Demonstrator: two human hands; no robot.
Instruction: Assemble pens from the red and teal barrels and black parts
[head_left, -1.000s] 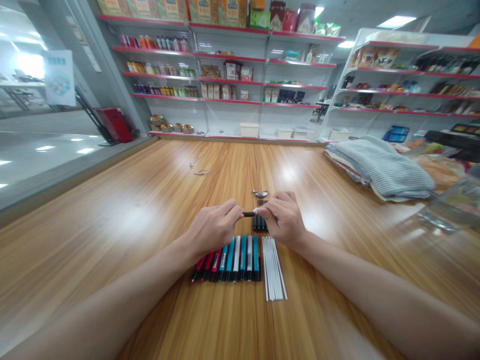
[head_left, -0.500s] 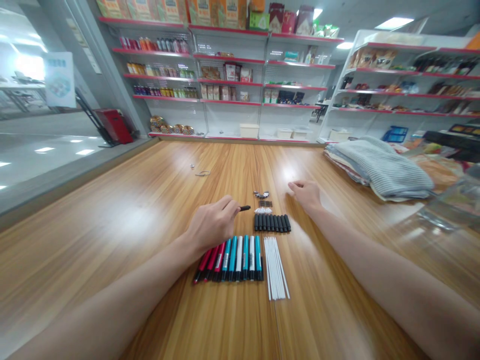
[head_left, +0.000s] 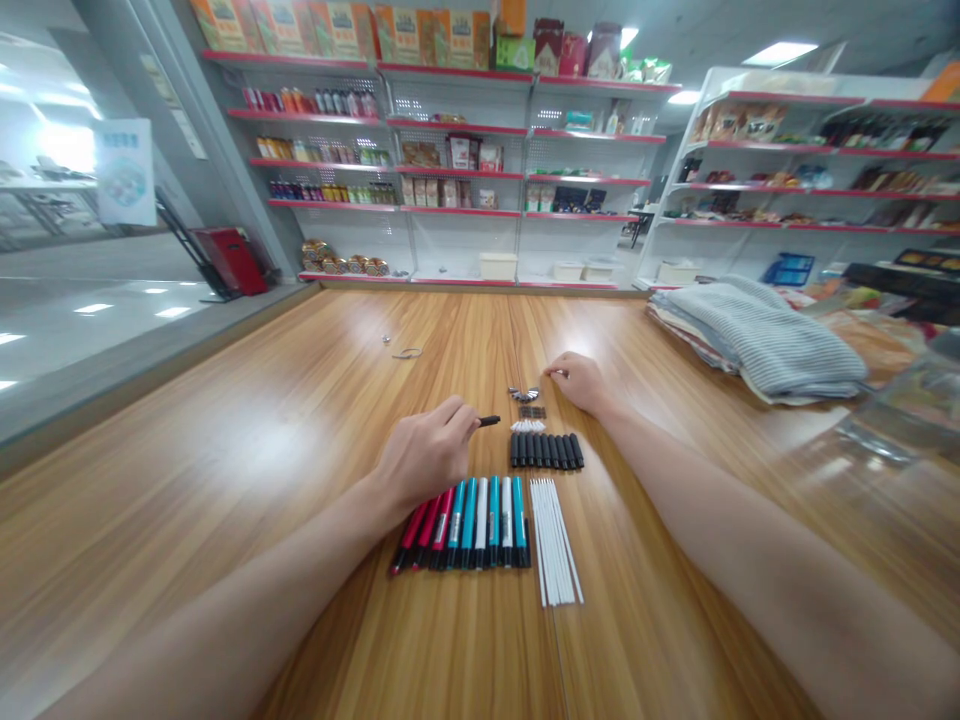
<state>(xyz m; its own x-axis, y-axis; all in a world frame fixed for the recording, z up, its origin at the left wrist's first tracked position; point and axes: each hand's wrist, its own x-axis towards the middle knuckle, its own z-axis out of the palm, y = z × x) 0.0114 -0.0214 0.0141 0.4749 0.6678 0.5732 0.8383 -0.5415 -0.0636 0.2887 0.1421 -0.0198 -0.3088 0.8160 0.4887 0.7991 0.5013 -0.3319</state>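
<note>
My left hand is closed in a pinch on a small black pen part, held just above the wooden table. My right hand rests further back with its fingers curled, its fingertips at a small pile of metal clips; whether it grips one I cannot make out. Below the hands lie a row of black caps, a row of white tips, several red, teal and white pen barrels and a bundle of white refills.
A stack of folded striped cloth lies at the right. Two small metal bits sit far back on the table. Store shelves with goods line the back wall, and a red cart stands at the left.
My right hand let go of the black part it shared with my left hand, swung out to the right, then came back left to the metal clips. My left hand kept the part and barely moved.
</note>
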